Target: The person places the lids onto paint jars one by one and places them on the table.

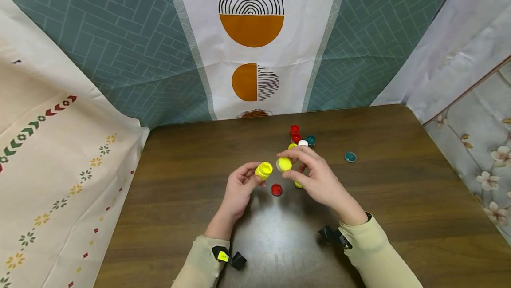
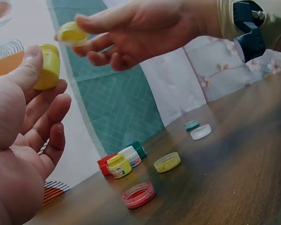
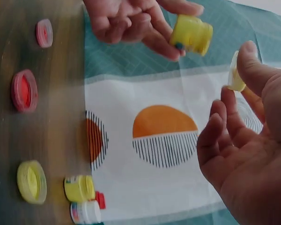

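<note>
Between thumb and fingers, my left hand [image 1: 238, 187] holds a small yellow paint jar [image 1: 264, 171] by its side, with its uncovered mouth showing yellow paint. My right hand [image 1: 317, 178] pinches a clear-rimmed yellow lid [image 1: 284, 164] by its edge, a short gap to the right of the jar. Both are held up above the table. Below them on the wood lies a red lid [image 1: 277, 189]. Another yellow lid [image 2: 167, 162] lies on the table, partly hidden behind the right hand in the head view.
Farther back stand a yellow jar [image 2: 119, 166], a white jar [image 3: 85, 212], a dark green jar [image 1: 311, 140] and red jars [image 1: 294, 129], close together. A teal lid [image 1: 350, 157] and a white lid [image 2: 201, 132] lie to the right. Patterned cloth [image 1: 255, 57] hangs behind the table.
</note>
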`<action>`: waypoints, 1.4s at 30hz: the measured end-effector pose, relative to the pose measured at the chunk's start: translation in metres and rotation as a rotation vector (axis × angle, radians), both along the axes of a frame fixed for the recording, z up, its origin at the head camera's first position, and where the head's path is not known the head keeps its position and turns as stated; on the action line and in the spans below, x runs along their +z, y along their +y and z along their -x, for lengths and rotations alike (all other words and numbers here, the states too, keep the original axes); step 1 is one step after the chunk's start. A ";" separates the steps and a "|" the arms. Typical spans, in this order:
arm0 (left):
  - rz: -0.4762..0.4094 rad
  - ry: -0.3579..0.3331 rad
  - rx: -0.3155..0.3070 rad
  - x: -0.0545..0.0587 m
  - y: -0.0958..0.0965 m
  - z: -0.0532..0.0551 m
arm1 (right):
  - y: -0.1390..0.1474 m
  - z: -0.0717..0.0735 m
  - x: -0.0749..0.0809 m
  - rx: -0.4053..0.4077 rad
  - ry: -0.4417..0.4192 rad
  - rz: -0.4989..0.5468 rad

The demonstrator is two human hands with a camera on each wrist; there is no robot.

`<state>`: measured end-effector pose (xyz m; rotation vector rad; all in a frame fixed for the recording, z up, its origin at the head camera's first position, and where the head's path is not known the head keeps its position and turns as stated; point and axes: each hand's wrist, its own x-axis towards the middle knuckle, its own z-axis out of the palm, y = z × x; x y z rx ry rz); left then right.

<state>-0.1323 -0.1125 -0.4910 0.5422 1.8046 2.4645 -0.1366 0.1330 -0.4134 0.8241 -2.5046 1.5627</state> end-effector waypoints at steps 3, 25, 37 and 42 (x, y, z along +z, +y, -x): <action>0.013 0.004 -0.010 0.001 0.002 -0.001 | -0.006 -0.001 0.000 0.019 0.034 -0.029; 0.033 0.013 -0.040 0.001 0.006 -0.002 | -0.012 -0.006 0.004 0.062 0.285 -0.206; 0.081 0.015 -0.047 0.002 0.003 -0.003 | -0.009 -0.007 0.005 0.033 0.317 -0.303; 0.093 -0.010 -0.055 0.000 0.003 -0.003 | -0.007 -0.008 0.005 0.035 0.354 -0.323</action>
